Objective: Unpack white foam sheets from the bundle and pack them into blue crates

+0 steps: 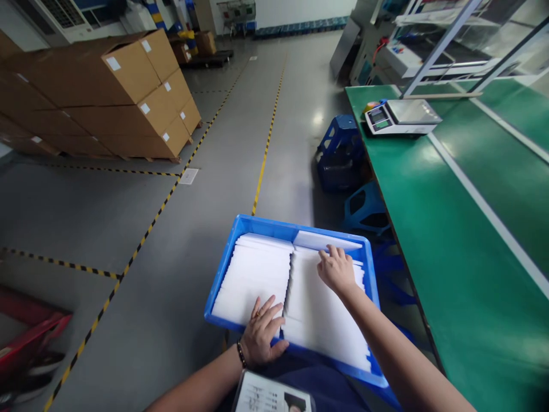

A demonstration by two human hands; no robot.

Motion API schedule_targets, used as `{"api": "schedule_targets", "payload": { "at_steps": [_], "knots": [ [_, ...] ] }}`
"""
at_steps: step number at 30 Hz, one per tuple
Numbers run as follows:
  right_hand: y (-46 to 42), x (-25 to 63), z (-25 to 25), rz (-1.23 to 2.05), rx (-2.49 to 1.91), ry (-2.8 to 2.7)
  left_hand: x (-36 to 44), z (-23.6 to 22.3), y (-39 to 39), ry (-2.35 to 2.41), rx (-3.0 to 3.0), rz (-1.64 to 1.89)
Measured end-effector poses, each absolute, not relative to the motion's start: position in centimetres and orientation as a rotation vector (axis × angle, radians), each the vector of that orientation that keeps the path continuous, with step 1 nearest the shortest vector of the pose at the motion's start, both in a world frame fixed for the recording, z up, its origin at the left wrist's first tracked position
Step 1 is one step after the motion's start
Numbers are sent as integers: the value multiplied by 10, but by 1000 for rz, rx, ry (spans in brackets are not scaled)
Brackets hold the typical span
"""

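Note:
A blue plastic bin (373,274) in front of me holds two rows of thin white sheets packed on edge, their material unclear. My left hand (262,332) lies on the near end of the left row (257,274), fingers spread, close to the bin's front rim. At the far end of the right row (313,309), my right hand (337,269) has its fingers bent down over the sheet tops, apparently gripping a sheet; the fingertips are partly hidden. Behind those fingers, a white sheet (309,240) leans against the bin's far wall.
To the right runs a green-topped table (429,200) carrying a weighing scale (401,117). Blue stools (341,137) stand under its edge. Stacked cardboard boxes (128,80) are at the left. Yellow-black tape (163,203) marks the grey floor. A badge (272,395) hangs at my front.

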State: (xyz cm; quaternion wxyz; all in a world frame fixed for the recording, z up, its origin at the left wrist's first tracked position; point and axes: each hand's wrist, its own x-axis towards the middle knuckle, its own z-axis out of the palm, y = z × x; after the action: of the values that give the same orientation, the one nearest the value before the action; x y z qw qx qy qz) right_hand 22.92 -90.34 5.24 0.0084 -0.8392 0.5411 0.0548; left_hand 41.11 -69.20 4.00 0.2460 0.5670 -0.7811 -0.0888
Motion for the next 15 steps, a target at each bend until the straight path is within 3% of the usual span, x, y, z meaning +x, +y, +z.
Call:
{"api": "schedule_targets", "payload": {
  "at_steps": [15],
  "knots": [
    [-890,219,7,-277,-2677,1623,472,20,-639,-2142,1868,-121]
  ]
}}
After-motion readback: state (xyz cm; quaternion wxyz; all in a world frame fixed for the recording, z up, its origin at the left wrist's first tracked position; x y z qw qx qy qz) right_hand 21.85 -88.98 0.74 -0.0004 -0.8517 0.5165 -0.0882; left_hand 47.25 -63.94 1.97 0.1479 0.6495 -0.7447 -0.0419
